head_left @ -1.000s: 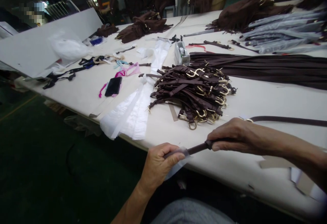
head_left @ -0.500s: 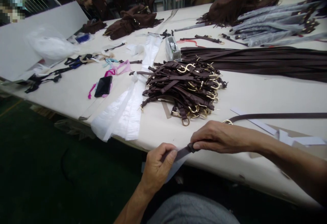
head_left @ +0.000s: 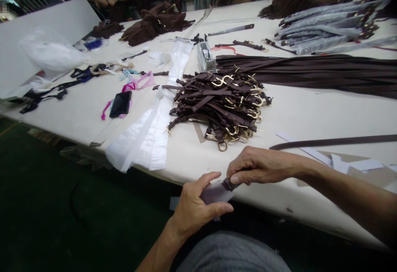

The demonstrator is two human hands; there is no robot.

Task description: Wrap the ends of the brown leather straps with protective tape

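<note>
My right hand (head_left: pixel 252 165) is closed around the end of a dark brown strap (head_left: pixel 228 184), just past the table's front edge. A thin, clear plastic sleeve (head_left: pixel 214 192) covers the strap's lower part. Thumb and fingers spread apart, my left hand (head_left: pixel 194 204) lies around the plastic without pinching it. Behind my right wrist a long brown strap (head_left: pixel 335 142) runs off to the right; whether it joins the held end is hidden by the hand. A heap of short brown straps with gold hooks (head_left: pixel 214 102) lies just beyond my hands.
White plastic sleeves (head_left: pixel 139 139) hang over the front edge at left, near a phone (head_left: pixel 120 104). A tape dispenser (head_left: pixel 206 57), long brown straps (head_left: pixel 310 71) and wrapped straps (head_left: pixel 322 30) lie farther back. Paper strips (head_left: pixel 353 165) sit at right. A co-worker's hands (head_left: pixel 113 0) show far left.
My left thumb and fingers have come apart from their pinch on the plastic-covered strap. My right hand keeps its hold. The co-worker's hand at the far-right bag has left it.
</note>
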